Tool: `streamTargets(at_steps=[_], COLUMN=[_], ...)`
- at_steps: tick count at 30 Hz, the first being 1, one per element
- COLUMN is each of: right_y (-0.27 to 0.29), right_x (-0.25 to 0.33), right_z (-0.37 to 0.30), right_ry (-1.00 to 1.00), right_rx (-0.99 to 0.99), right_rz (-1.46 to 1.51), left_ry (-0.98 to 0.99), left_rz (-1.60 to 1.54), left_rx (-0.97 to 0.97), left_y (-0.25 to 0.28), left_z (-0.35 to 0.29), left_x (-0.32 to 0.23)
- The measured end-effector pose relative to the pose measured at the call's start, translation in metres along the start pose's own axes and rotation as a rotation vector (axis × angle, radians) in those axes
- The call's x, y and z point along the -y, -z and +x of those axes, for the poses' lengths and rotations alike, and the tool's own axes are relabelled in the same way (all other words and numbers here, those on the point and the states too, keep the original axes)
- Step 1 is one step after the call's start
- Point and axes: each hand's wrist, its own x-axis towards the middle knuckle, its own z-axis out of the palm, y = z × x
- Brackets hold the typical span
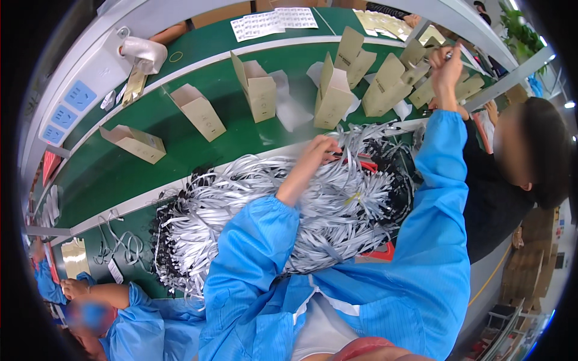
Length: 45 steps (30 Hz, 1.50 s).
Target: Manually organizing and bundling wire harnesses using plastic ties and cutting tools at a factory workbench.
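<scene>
- Grey cables are heaped on the surface.
- The left hand is placed at them; whether its grip is closed cannot be told.
- Near boxes, a small item is clamped by the right hand.

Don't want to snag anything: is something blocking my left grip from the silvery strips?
Nothing visible blocks it: the left grip sits over the silvery strips. A red object shows just to its right, not between them.
</scene>
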Motion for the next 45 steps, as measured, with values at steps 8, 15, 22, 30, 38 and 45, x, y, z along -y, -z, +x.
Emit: streamTargets(at_steps=[8, 15, 22, 30, 38, 45], right_y=[0.015, 0.027, 0.048, 0.049, 0.023, 0.048], right_x=[-0.067, -0.062, -0.063, -0.049, 0.032, 0.056], right_z=[-0.033, -0.038, -0.023, -0.01, -0.015, -0.034], right_ry=[-0.054, 0.088, 0.027, -0.048, -0.344, -0.292], right_rx=[0.204, 0.534, 0.816, 1.204, 1.123, 0.75], right_rz=[-0.107, -0.876, -1.286, -1.333, -1.029, -0.844], left_ry=[-0.017, -0.256, -0.675, -0.951, -0.868, -0.901], left_rz=[0.089, 0.382, 0.561, 0.659, 0.483, 0.403], left_rx=[0.054, -0.061, -0.171, -0.558, -0.257, -0.217], left_y=[0.005, -0.004, -0.115, -0.163, -0.147, -0.152], left_z=[0.001, 0.0, 0.03, 0.173, 0.197, 0.191], left_x=[0.004, 0.012, -0.04, -0.048, -0.045, -0.037])
